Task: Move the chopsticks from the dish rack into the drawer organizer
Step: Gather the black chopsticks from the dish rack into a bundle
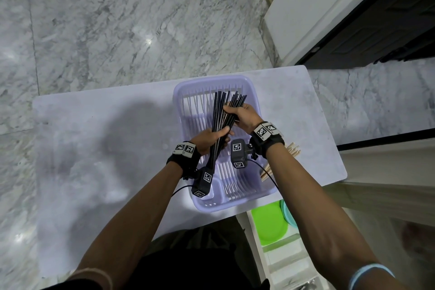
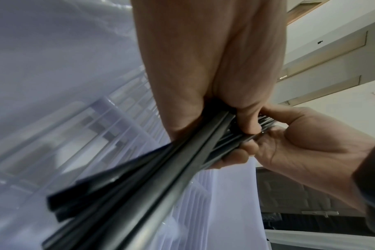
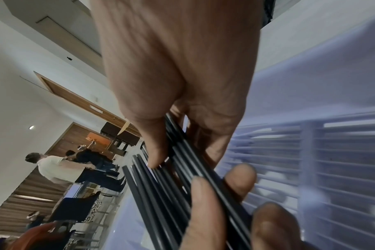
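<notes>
A bundle of several black chopsticks (image 1: 220,110) is held in both hands above the lavender dish rack (image 1: 235,205). My left hand (image 1: 211,138) grips the bundle low down, thumb across it. My right hand (image 1: 242,117) grips some of the sticks higher up and to the right, so the tops fan apart. In the left wrist view the chopsticks (image 2: 161,177) run down from the left hand (image 2: 203,67) with the right hand (image 2: 310,143) behind. The right wrist view has the chopsticks (image 3: 171,186) under the right hand (image 3: 182,67). The white drawer organizer (image 1: 287,263) lies open at lower right.
The rack stands on a pale table (image 1: 106,148). Light wooden chopsticks (image 1: 293,149) lie on the table right of the rack. Green plates (image 1: 270,223) sit in the open drawer. A white wall and dark door are at upper right. Other people (image 3: 54,167) stand far off.
</notes>
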`<state>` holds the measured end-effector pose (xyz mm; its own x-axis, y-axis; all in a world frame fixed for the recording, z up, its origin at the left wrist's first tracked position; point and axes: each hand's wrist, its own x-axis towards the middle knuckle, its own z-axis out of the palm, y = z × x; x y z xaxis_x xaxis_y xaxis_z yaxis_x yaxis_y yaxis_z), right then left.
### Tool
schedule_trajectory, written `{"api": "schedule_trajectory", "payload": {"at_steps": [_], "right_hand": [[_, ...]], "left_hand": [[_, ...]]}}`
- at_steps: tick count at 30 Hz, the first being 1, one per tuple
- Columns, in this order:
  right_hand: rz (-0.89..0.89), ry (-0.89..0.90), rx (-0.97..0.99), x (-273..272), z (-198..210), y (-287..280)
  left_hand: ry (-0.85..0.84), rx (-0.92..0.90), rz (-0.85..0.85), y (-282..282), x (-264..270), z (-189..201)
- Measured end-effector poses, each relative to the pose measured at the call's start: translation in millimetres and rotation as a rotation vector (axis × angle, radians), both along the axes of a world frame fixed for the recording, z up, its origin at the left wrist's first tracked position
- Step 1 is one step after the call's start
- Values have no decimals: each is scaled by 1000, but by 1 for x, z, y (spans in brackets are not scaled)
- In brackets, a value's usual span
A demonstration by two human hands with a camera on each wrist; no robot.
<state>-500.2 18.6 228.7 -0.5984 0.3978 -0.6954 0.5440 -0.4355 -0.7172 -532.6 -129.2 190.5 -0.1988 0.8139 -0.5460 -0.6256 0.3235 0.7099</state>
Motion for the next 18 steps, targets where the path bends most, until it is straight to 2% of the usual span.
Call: {"api": "schedule_trajectory", "payload": {"at_steps": [13,18], "right_hand": [[-41,-3,-26,1,-7,-3],[46,8,-32,1,-2,-4]], "left_hand": [[14,-62,21,-2,5,0],[53,-81,2,-1,5,1]]}}
